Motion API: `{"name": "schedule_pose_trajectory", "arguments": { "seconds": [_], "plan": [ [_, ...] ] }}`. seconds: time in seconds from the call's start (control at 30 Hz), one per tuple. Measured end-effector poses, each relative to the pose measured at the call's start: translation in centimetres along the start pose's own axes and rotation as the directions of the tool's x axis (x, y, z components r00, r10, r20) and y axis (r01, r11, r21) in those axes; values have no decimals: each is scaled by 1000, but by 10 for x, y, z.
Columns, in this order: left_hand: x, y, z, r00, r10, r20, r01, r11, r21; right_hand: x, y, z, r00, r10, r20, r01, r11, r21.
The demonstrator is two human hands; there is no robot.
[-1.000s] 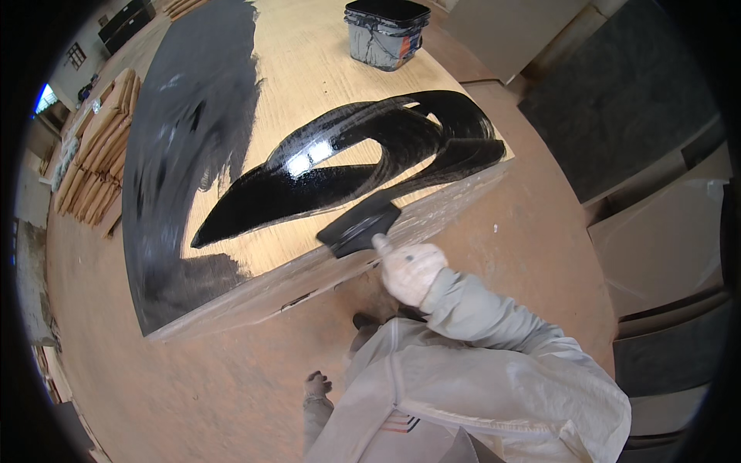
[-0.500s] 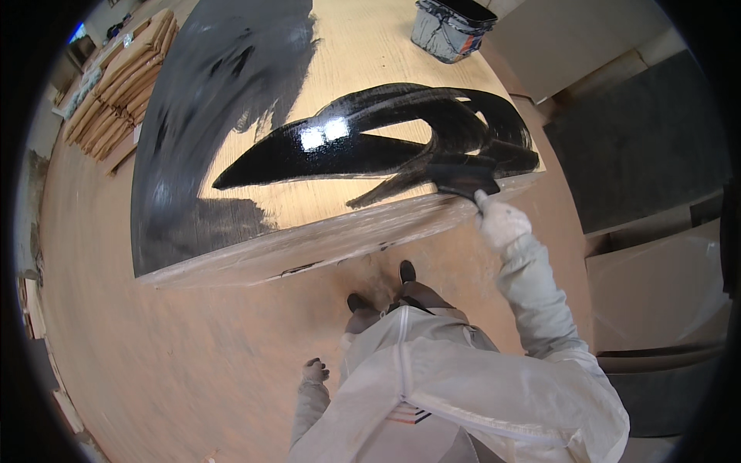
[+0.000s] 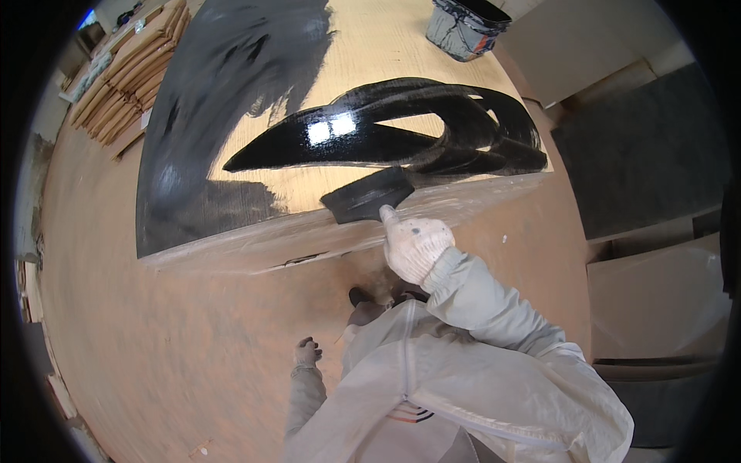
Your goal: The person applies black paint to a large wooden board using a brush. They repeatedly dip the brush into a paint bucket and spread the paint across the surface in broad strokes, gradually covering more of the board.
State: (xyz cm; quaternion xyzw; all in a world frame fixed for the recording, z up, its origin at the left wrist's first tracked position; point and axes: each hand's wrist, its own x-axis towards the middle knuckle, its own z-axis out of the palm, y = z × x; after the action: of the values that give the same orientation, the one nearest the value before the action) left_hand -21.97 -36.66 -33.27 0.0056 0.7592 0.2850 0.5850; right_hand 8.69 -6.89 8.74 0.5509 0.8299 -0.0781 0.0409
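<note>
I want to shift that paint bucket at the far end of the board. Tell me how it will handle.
The bucket looks open-topped and smeared with black, so it may be slippery and could slop if tilted. It stands near the board's far edge, so a push might tip it off. Its fill level, and so its weight, cannot be seen.

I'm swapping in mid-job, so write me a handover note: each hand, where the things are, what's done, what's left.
Right hand: gloved, gripping the handle of a wide brush whose black head lies on the near edge of the wooden panel.
Left hand: empty, hanging by the side, away from the panel.
Paint bucket: standing on the panel's far right corner.
Done: the left part of the panel is black, and glossy wet looping strokes cross the middle and right.
Left: bare wood shows inside the loops, along the near edge and across the far right.
</note>
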Motion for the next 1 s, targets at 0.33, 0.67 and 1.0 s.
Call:
{"name": "schedule_pose_trajectory", "arguments": {
  "seconds": [0.33, 0.67, 1.0],
  "plan": [
    [-5, -24, 5, 995, -98, 25, 98, 995, -10, 66, -66, 0, 992, -98, 85, 88, 989, 117],
    [-29, -73, 17, 987, -158, -26, 154, 980, -123, 49, 163, -45, 918, 376, 127, -367, 926, -89],
    [-32, -51, 36, 977, -200, -70, 184, 965, -189, 65, 123, -59, 948, 182, 262, -164, 982, -88]
  ]
}}
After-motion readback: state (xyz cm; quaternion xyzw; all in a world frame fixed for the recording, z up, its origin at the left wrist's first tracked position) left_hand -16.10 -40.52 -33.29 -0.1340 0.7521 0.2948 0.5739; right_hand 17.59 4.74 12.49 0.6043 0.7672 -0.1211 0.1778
